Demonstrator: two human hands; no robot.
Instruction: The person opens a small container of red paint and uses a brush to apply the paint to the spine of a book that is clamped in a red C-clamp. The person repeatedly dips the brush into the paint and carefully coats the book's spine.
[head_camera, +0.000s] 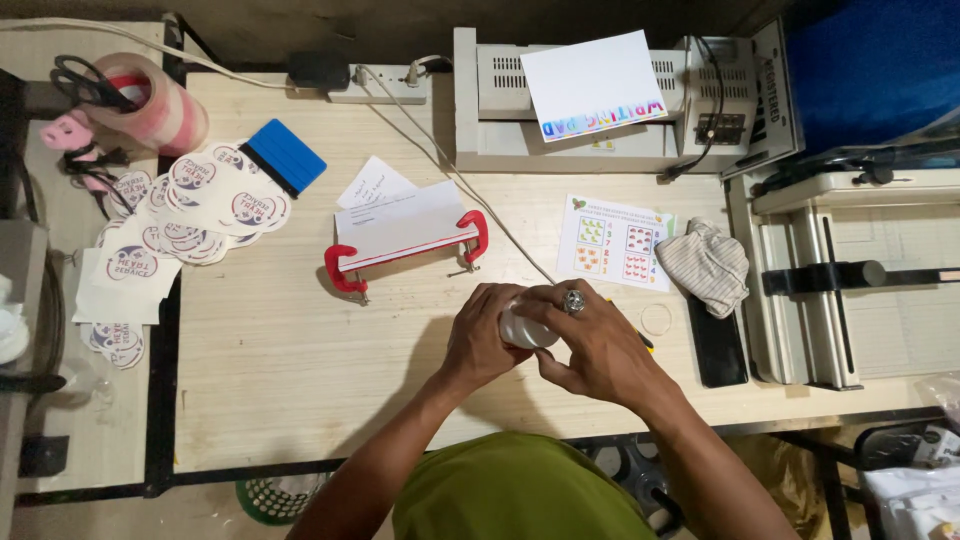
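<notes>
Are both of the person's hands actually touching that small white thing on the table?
Touching. The head view shows the left hand and the right hand wrapped around the small white object, fingers lying directly on it.

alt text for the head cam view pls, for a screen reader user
Seen from above, a person's left hand and right hand close together around a small white object over a light wooden table. Behind lie a paper stack held by red clamps, round stickers at left and a striped cloth at right.

Left hand (482, 335) and right hand (590, 345) — fingers curled, grip closed together.
</notes>
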